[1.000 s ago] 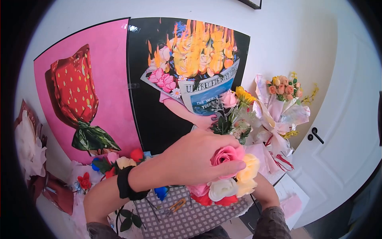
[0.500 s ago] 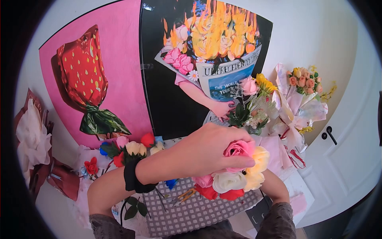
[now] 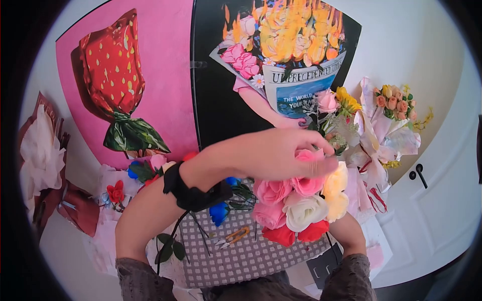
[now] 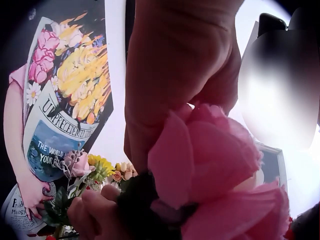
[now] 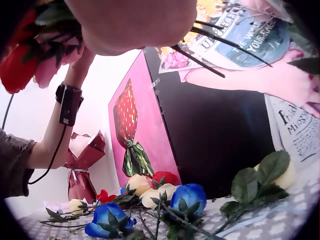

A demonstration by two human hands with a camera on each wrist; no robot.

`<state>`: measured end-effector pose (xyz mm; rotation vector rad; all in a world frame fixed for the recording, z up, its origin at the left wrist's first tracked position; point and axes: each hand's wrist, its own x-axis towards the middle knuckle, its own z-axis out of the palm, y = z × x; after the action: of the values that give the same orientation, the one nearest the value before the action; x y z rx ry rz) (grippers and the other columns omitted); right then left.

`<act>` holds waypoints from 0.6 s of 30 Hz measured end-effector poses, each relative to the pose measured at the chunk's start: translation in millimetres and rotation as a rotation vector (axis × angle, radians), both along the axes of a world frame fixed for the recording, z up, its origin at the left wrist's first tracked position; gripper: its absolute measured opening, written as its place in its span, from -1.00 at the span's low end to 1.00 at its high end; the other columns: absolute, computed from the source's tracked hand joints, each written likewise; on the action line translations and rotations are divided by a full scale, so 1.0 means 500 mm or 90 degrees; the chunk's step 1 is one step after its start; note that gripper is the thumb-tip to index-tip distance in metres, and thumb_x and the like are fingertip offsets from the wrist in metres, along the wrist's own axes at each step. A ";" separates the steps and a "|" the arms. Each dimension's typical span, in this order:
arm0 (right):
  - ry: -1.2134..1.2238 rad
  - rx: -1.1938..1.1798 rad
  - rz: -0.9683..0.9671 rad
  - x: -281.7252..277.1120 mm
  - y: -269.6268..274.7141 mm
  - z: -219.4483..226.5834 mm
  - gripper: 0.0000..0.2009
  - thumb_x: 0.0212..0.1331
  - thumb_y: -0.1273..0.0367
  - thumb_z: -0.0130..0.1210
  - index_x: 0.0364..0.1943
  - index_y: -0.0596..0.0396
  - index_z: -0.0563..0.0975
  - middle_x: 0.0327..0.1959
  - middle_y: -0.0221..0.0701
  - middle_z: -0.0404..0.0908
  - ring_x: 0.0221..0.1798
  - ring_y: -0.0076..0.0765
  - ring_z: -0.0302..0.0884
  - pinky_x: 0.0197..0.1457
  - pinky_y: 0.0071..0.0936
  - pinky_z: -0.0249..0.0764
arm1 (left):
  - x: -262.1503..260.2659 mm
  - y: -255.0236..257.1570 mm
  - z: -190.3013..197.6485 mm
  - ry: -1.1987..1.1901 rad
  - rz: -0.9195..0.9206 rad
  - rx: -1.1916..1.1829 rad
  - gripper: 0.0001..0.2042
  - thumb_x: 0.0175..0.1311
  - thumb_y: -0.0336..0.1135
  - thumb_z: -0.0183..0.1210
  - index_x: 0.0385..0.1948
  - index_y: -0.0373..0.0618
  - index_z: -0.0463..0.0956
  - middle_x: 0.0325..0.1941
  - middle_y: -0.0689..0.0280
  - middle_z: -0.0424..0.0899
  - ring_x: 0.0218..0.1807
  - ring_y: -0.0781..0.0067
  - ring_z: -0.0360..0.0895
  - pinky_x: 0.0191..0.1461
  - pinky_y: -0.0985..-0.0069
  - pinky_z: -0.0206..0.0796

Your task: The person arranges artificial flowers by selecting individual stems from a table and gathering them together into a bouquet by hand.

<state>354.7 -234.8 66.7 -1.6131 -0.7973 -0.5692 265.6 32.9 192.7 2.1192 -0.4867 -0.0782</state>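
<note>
In the head view a bunch of artificial roses, including a white rose (image 3: pixel 305 211), pink roses (image 3: pixel 271 193), red roses (image 3: pixel 279 236) and pale yellow roses (image 3: pixel 335 193), stands over the patterned cloth. My left hand (image 3: pixel 266 153) reaches across the top, thumb and fingers apart around an upper pink rose (image 4: pixel 205 155); its fingertips are partly hidden. Under the blooms, my right hand (image 5: pixel 140 25) grips the stems (image 5: pixel 210 65), which stick out past the fist in the right wrist view. The head view hides that hand behind the flowers.
Orange-handled snips (image 3: pixel 233 238) and a blue rose (image 3: pixel 219 214) lie on the patterned cloth (image 3: pixel 226 266). More loose flowers (image 5: pixel 145 192) are at the left back. Wrapped bouquets (image 3: pixel 384 135) stand at the right near the door; pictures (image 3: pixel 125 75) lean behind.
The head view has tilted down and turned left. My left hand has shifted up off the blooms, its thumb and fingers wider apart, so more pink roses show. The right hand still holds the stems.
</note>
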 end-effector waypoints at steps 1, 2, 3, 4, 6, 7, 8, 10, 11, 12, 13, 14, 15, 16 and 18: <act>0.001 -0.001 0.001 0.002 -0.007 0.003 -0.72 0.16 0.44 -0.02 -0.68 0.08 0.26 -0.66 -0.40 0.26 -0.56 -0.33 0.23 -0.45 -0.37 0.19 | 0.010 0.011 -0.009 0.016 0.031 -0.070 -0.53 0.36 -0.06 0.08 0.14 -0.21 0.40 0.02 0.22 0.56 0.03 0.49 0.50 0.12 0.56 0.32; 0.002 -0.002 0.002 0.004 -0.014 0.007 -0.72 0.16 0.44 -0.02 -0.68 0.08 0.26 -0.66 -0.40 0.26 -0.56 -0.33 0.23 -0.45 -0.37 0.19 | 0.017 0.018 -0.013 0.033 0.060 -0.140 -0.55 0.42 -0.07 -0.01 0.17 -0.21 0.38 0.02 0.22 0.56 0.01 0.48 0.51 0.10 0.56 0.33; 0.003 -0.003 0.001 0.005 -0.021 0.011 -0.72 0.17 0.44 -0.02 -0.68 0.08 0.26 -0.66 -0.40 0.26 -0.56 -0.33 0.23 -0.45 -0.37 0.19 | 0.008 0.026 -0.005 0.022 0.074 -0.167 -0.55 0.49 -0.04 -0.15 0.19 -0.21 0.33 0.04 0.22 0.55 -0.01 0.47 0.52 0.06 0.54 0.37; 0.004 -0.003 0.001 0.007 -0.030 0.015 -0.72 0.17 0.44 -0.02 -0.68 0.07 0.26 -0.66 -0.40 0.26 -0.57 -0.33 0.23 -0.45 -0.37 0.19 | 0.005 0.040 -0.005 0.021 0.076 -0.169 -0.55 0.49 -0.04 -0.15 0.19 -0.21 0.33 0.04 0.22 0.55 -0.01 0.47 0.52 0.06 0.54 0.37; 0.007 -0.002 -0.004 0.011 -0.045 0.020 -0.72 0.17 0.43 -0.03 -0.68 0.07 0.26 -0.65 -0.41 0.26 -0.57 -0.33 0.22 -0.45 -0.37 0.18 | 0.001 0.074 -0.012 -0.016 0.202 -0.221 -0.54 0.50 -0.01 -0.20 0.18 -0.20 0.32 0.02 0.22 0.56 -0.07 0.48 0.54 0.00 0.54 0.42; 0.010 -0.002 -0.007 0.013 -0.053 0.024 -0.72 0.18 0.43 -0.03 -0.68 0.07 0.25 -0.65 -0.41 0.26 -0.57 -0.33 0.22 -0.45 -0.37 0.18 | -0.002 0.093 -0.018 -0.061 0.246 -0.183 -0.57 0.50 -0.03 -0.20 0.15 -0.19 0.32 -0.02 0.22 0.57 -0.13 0.49 0.57 -0.06 0.54 0.45; 0.011 -0.001 -0.010 0.015 -0.062 0.027 -0.72 0.18 0.43 -0.03 -0.68 0.07 0.25 -0.65 -0.41 0.25 -0.57 -0.33 0.22 -0.45 -0.37 0.18 | -0.018 0.105 -0.021 -0.060 0.246 -0.184 -0.57 0.50 -0.03 -0.20 0.15 -0.19 0.32 -0.02 0.22 0.57 -0.13 0.49 0.57 -0.06 0.54 0.45; 0.017 0.004 -0.016 0.018 -0.074 0.033 -0.72 0.18 0.43 -0.04 -0.67 0.07 0.25 -0.65 -0.41 0.25 -0.57 -0.34 0.21 -0.45 -0.38 0.17 | -0.064 0.118 -0.021 -0.054 0.348 -0.217 -0.63 0.51 -0.12 -0.20 0.10 -0.21 0.36 -0.14 0.24 0.61 -0.24 0.52 0.59 -0.13 0.57 0.45; 0.021 0.008 -0.019 0.019 -0.080 0.035 -0.72 0.19 0.43 -0.04 -0.67 0.07 0.25 -0.65 -0.41 0.25 -0.57 -0.34 0.21 -0.45 -0.38 0.17 | -0.091 0.125 -0.024 -0.053 0.349 -0.215 -0.63 0.51 -0.12 -0.20 0.10 -0.21 0.36 -0.14 0.24 0.61 -0.24 0.52 0.59 -0.13 0.57 0.45; 0.024 0.011 -0.020 0.020 -0.083 0.038 -0.72 0.19 0.43 -0.04 -0.67 0.06 0.25 -0.65 -0.41 0.25 -0.57 -0.34 0.21 -0.45 -0.38 0.17 | -0.124 0.130 -0.029 -0.055 0.366 -0.169 -0.65 0.50 -0.14 -0.18 0.05 -0.21 0.39 -0.19 0.26 0.63 -0.27 0.53 0.59 -0.16 0.58 0.44; 0.029 0.014 -0.019 0.020 -0.084 0.040 -0.72 0.19 0.42 -0.04 -0.67 0.06 0.25 -0.65 -0.41 0.25 -0.57 -0.34 0.20 -0.45 -0.38 0.17 | -0.154 0.135 -0.041 -0.055 0.385 -0.122 -0.68 0.50 -0.17 -0.17 0.00 -0.22 0.42 -0.25 0.27 0.64 -0.30 0.53 0.59 -0.18 0.59 0.44; 0.037 0.017 -0.015 0.021 -0.080 0.047 -0.72 0.19 0.42 -0.04 -0.67 0.06 0.25 -0.65 -0.41 0.25 -0.57 -0.34 0.20 -0.45 -0.38 0.17 | -0.185 0.138 -0.062 -0.076 0.394 -0.114 -0.72 0.47 -0.21 -0.12 -0.06 -0.24 0.45 -0.32 0.29 0.65 -0.34 0.54 0.60 -0.20 0.60 0.44; 0.045 0.020 -0.009 0.023 -0.075 0.049 -0.72 0.19 0.42 -0.04 -0.67 0.06 0.25 -0.65 -0.41 0.25 -0.57 -0.34 0.20 -0.45 -0.38 0.17 | -0.217 0.138 -0.083 -0.095 0.406 -0.103 -0.75 0.45 -0.25 -0.06 -0.12 -0.26 0.47 -0.39 0.31 0.66 -0.38 0.54 0.60 -0.22 0.60 0.44; 0.057 0.024 -0.002 0.023 -0.069 0.042 -0.72 0.20 0.42 -0.05 -0.67 0.06 0.25 -0.65 -0.41 0.25 -0.57 -0.34 0.20 -0.45 -0.38 0.16 | -0.252 0.135 -0.093 -0.105 0.417 -0.001 -0.79 0.40 -0.28 0.00 -0.19 -0.24 0.50 -0.44 0.30 0.66 -0.41 0.54 0.60 -0.25 0.60 0.43; 0.082 0.026 0.013 0.028 -0.052 0.032 -0.72 0.20 0.42 -0.05 -0.67 0.06 0.25 -0.65 -0.41 0.25 -0.57 -0.34 0.19 -0.45 -0.39 0.16 | -0.318 0.116 -0.107 -0.097 0.442 0.155 -0.86 0.30 -0.33 0.12 -0.31 -0.20 0.55 -0.52 0.29 0.64 -0.48 0.48 0.60 -0.32 0.58 0.42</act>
<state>368.9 -260.8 82.7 -1.5850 -0.7011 -0.4596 106.8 91.0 139.0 2.4300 0.2028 0.4425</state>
